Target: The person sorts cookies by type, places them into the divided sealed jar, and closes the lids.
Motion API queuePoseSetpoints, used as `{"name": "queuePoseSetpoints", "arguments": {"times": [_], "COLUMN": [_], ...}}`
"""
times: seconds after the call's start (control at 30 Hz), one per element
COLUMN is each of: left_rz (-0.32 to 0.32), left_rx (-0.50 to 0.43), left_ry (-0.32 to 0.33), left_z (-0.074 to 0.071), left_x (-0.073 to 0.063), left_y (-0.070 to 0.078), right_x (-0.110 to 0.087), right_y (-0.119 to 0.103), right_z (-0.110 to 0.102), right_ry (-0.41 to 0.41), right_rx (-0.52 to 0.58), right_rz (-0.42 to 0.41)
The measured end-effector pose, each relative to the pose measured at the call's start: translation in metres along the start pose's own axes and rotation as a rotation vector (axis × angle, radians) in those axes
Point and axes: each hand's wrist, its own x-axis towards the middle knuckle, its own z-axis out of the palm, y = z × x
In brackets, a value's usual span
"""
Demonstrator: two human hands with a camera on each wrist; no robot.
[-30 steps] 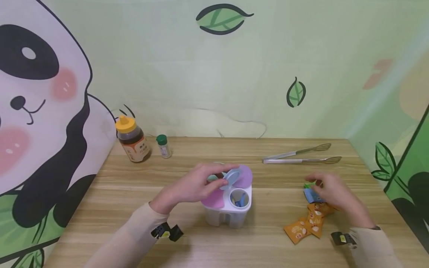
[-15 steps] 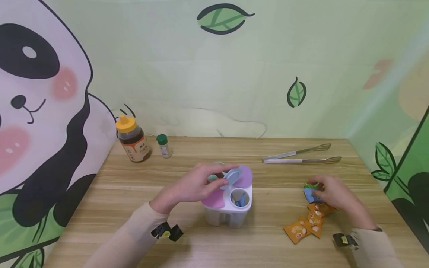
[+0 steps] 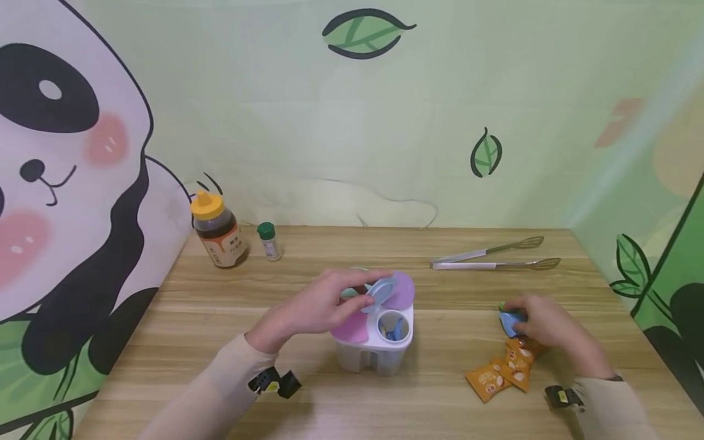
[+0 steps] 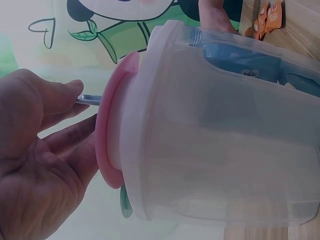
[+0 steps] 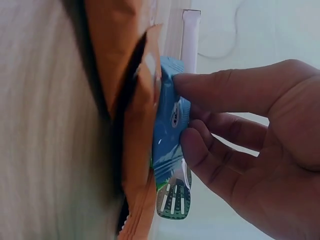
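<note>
My left hand (image 3: 321, 302) pinches the raised light-blue lid (image 3: 381, 291) of a clear box (image 3: 352, 359) with a white top and pink, purple and green lids. Blue packets (image 4: 242, 62) show through its wall, under the uncovered round opening. To the right, my right hand (image 3: 547, 321) pinches a small blue snack packet (image 3: 510, 322) between thumb and fingers. Something green, mostly hidden, shows beyond that packet. Several orange snack packets (image 3: 486, 382) lie on the table just below it; the right wrist view has them close beside the blue one (image 5: 170, 120).
Metal tongs (image 3: 467, 266) with slotted ends lie spread at the back right. A yellow-capped jar of dark syrup (image 3: 221, 238) and a small green-capped shaker (image 3: 270, 244) stand at the back left. Behind the wooden table (image 3: 209, 318) rises a printed wall.
The right hand has shifted slightly toward the near side and now pinches the blue packet, which has tilted. Less of the green item shows. The left hand and raised lid stay in place.
</note>
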Motion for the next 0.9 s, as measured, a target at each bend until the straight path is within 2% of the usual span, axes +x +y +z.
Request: {"name": "queuePoseSetpoints", "arguments": {"times": [0.47,0.9], "left_rz": [0.014,0.014], "left_rx": [-0.005,0.013], "left_ry": [0.013,0.018], "left_z": [0.0005,0.0009], "left_x": [-0.0007,-0.0004], "left_y": [-0.0009,-0.0009], "right_x": [0.0038,0.0026], "right_y": [-0.0026,-0.0052], "right_z": [0.0039,0.004], "right_ry": [0.029,0.081], "right_rx": [-0.008,-0.023], "right_rz": [0.047,0.006]}}
